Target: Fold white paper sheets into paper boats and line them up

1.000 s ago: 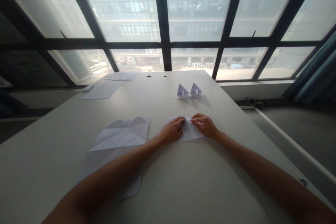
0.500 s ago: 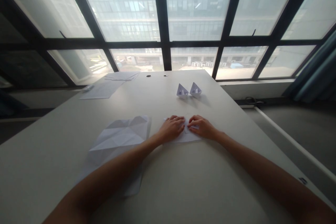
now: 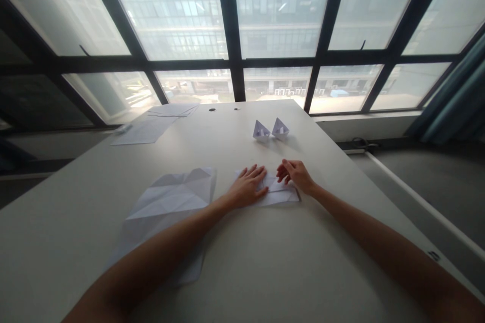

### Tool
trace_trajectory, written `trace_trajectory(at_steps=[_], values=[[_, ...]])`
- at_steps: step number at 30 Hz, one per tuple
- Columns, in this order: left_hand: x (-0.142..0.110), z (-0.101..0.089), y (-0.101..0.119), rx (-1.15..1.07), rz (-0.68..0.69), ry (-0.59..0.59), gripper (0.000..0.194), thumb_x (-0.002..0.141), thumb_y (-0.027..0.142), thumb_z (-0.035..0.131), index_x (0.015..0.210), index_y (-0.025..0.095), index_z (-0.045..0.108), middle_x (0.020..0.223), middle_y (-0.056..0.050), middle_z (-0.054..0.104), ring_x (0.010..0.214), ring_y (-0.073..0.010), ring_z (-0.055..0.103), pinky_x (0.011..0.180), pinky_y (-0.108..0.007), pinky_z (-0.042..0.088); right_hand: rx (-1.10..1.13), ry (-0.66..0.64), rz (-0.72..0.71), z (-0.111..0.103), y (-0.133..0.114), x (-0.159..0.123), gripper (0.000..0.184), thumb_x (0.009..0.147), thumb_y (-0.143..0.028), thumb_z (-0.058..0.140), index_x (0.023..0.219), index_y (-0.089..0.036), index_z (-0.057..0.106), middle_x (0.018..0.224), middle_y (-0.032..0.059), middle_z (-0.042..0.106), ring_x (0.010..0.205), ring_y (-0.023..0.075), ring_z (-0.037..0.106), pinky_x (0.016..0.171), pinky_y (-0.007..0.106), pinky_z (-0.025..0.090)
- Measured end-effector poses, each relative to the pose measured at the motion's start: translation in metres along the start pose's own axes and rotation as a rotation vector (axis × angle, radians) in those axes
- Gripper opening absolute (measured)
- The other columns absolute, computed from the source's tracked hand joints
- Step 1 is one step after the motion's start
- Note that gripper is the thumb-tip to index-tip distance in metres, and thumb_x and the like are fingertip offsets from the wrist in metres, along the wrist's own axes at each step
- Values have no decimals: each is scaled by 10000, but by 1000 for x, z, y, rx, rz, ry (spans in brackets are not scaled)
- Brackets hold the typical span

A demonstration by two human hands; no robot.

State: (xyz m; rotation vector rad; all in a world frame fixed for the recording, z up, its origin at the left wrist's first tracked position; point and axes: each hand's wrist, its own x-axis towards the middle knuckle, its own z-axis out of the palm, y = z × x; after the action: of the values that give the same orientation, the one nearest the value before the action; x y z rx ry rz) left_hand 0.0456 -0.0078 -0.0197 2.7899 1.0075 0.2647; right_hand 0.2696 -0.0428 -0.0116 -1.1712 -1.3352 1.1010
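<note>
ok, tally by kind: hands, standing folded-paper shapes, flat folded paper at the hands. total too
Hands: 2 (left hand, right hand)
Standing paper shapes: 2
Flat folded paper: 1
Total: 5
Not counted: creased paper and flat sheets on the left; exact numbers unclear.

There are two hands (image 3: 247,187) (image 3: 298,175), one folded sheet (image 3: 281,197), two paper figures (image 3: 261,132) (image 3: 280,130).

Daylight from window wall (image 3: 232,64) ahead; lower panes (image 3: 278,83) washed out by glare, streak reflections in upper panes (image 3: 280,15). Far tabletop (image 3: 212,133) bright, near part dim. Paper boats (image 3: 280,126) cast soft shadows toward camera. Folded paper (image 3: 278,197) lacks crisp detail. Wide-angle stretch at edges, lower corners dark.
</note>
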Motion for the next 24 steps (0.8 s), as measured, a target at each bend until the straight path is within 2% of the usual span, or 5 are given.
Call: trace_trajectory(at_steps=[5,12,15,19,24], values=[[0,1,1,4,-6,5,649,962,524,431,1522,207,346,1605,-89,281,1504,-275,172,1212,-482,160,177,-279,246,0,-6,-2,562,909,-634,505,747,-117,654,754,141,738,665,197,729,614,278,587],[1,2,-1,4,-10,-3,662,957,540,420,1525,210,343,1608,-81,275,1505,-275,170,1215,-472,147,-236,-255,443,-6,-9,-1,546,890,-569,563,535,-156,593,511,106,670,420,170,643,353,202,460],[1,2,-1,8,-7,1,657,956,539,417,1524,216,344,1610,-81,270,1505,-271,169,1215,-466,146,-325,-144,285,-7,-4,1,538,921,-514,506,513,-168,559,471,69,629,372,155,596,328,204,392],[1,2,0,11,3,13,649,953,532,432,1514,213,360,1608,-94,274,1505,-278,171,1210,-479,157,-527,95,-173,-4,5,1,305,896,-344,552,667,-166,647,606,38,676,526,152,634,519,243,489],[1,3,1,-36,-8,46,734,950,540,435,1552,164,250,1591,-132,303,1487,-270,236,1210,-468,176,-734,-153,-555,5,12,-4,159,847,-171,631,960,-211,734,1051,73,730,1006,210,643,926,351,492]])
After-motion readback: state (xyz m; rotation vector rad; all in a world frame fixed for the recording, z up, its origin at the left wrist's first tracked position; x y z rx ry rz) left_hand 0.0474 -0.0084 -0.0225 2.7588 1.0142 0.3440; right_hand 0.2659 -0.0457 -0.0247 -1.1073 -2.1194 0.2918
